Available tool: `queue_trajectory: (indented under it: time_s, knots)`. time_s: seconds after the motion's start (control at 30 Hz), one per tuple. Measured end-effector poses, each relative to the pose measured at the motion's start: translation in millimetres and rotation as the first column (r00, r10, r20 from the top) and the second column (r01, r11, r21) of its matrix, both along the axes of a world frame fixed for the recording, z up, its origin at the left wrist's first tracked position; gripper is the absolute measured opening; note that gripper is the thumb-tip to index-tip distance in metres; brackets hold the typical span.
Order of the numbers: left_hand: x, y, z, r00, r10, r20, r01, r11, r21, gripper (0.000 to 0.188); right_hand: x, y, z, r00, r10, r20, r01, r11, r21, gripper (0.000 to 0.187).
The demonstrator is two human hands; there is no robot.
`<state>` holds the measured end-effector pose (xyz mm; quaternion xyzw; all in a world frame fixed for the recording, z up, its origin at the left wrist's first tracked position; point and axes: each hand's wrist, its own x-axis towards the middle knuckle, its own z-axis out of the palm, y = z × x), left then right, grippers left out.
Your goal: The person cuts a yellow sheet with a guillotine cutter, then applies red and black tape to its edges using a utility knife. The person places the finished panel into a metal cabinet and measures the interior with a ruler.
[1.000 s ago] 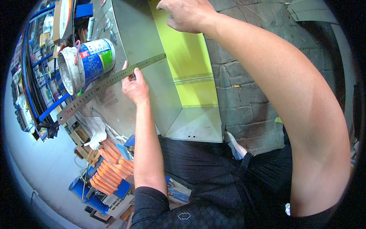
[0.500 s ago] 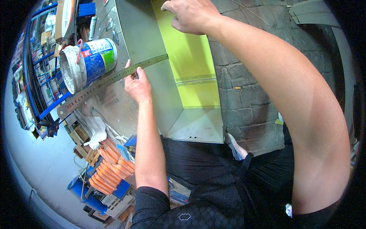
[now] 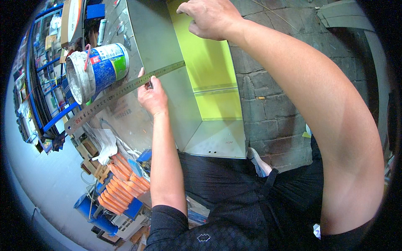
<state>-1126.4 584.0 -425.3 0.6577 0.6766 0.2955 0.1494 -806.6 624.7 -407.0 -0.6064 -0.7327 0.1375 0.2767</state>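
Observation:
My left hand [image 3: 153, 98] pinches a long steel ruler [image 3: 104, 100] between thumb and fingers. The ruler slants across an open metal box [image 3: 167, 121]; its far end meets the yellow-green inner panel [image 3: 211, 69], and its near-left end sticks out past the box, below a paint bucket. At the top, my right hand [image 3: 211, 19] hovers over or rests on the upper part of the box; which, I cannot tell. Its index finger stretches left and the thumb stands apart, with nothing seen between them. The other fingers are hidden.
A blue and white paint bucket [image 3: 98, 69] lies tipped left of the box. Farther left stand blue shelving [image 3: 42, 83] and a sealant tube [image 3: 101, 31]. Orange wrapped bundles [image 3: 121, 188] are piled at lower left. Grey paving [image 3: 264, 113] borders the box's right side.
The box, ruler and left hand sit slightly lower in the picture. Both hands keep their poses, and the left hand still grips the ruler.

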Motion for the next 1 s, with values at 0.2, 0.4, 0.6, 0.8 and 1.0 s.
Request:
queue_trajectory:
  time_s: [0.2,0.4,0.6,0.8,1.0]
  knots:
    - [1.8,-1.2,2.8,1.0,0.003,-0.009,-0.003,1.0,-0.011,0.045,-2.0,2.5,-1.8,1.0,0.002,0.015,-0.001,1.0,-0.022,0.026]
    - [1.1,-0.2,0.6,1.0,-0.021,-0.009,0.021,1.0,0.022,0.045,1.0,-2.6,6.0,1.0,0.009,0.011,-0.008,1.0,-0.023,0.025]
    - [1.2,-1.4,0.3,0.999,-0.035,0.023,0.034,0.999,0.035,0.046,0.2,-2.2,4.3,1.0,0.007,0.003,-0.007,1.0,-0.008,0.025]
    - [-1.6,-1.4,-0.3,0.999,-0.033,0.021,0.032,0.999,0.022,0.045,-3.3,1.0,-1.0,1.0,0.001,0.013,0.0,1.0,-0.009,0.026]
    - [5.2,-1.4,4.8,0.999,-0.011,-0.038,0.011,1.0,0.0,0.044,-1.8,1.7,-4.3,1.0,-0.009,0.013,0.009,1.0,0.005,0.026]
